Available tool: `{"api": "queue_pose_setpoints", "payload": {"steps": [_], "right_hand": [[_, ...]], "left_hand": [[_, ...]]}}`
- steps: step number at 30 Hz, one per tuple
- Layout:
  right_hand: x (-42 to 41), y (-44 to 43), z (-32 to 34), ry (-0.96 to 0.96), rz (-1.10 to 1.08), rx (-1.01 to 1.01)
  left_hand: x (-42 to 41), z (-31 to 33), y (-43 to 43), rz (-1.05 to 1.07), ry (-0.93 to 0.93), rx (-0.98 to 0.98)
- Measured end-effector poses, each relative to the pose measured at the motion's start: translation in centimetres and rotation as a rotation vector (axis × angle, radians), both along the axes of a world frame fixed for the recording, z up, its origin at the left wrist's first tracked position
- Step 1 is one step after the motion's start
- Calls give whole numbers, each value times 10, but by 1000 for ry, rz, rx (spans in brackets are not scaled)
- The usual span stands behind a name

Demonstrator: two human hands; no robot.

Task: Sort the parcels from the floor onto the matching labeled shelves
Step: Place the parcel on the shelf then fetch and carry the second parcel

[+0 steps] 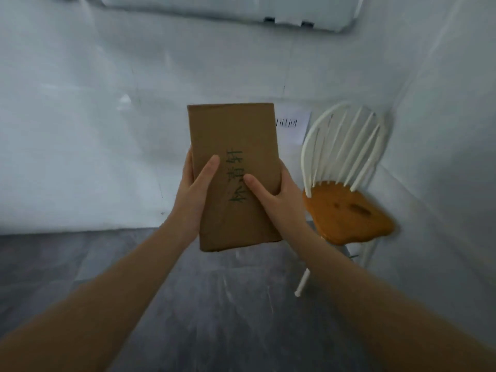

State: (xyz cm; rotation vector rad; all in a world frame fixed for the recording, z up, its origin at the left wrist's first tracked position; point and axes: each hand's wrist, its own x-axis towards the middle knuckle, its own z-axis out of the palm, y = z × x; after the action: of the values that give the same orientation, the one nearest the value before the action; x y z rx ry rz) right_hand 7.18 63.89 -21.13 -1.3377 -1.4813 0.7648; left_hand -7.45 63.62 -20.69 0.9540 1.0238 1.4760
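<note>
A flat brown cardboard parcel [236,157] with green handwritten characters on its face is held upright in front of me, above the floor. My left hand [194,189] grips its left edge, thumb across the front. My right hand [276,197] grips the right edge, its thumb lying on the writing. Both arms reach forward from the bottom of the view. No shelves show in this view.
A white spindle-back chair [343,146] with an orange seat [346,213] stands in the right corner. A white paper label [292,127] hangs on the white wall behind the parcel. The floor [214,304] is dark grey. A white fixture [241,12] runs along the top.
</note>
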Motion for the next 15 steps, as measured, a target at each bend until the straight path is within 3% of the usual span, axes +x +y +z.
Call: {"api": "queue_pose_setpoints", "payload": {"steps": [7, 11, 15], "right_hand": [[-18, -45, 253, 51, -1, 382], [-24, -80, 331, 88, 24, 544], [-23, -104, 369, 116, 26, 647]], "left_hand": [[-17, 258, -43, 54, 99, 360], [-22, 339, -79, 87, 105, 472], [-19, 381, -105, 97, 123, 563]]}}
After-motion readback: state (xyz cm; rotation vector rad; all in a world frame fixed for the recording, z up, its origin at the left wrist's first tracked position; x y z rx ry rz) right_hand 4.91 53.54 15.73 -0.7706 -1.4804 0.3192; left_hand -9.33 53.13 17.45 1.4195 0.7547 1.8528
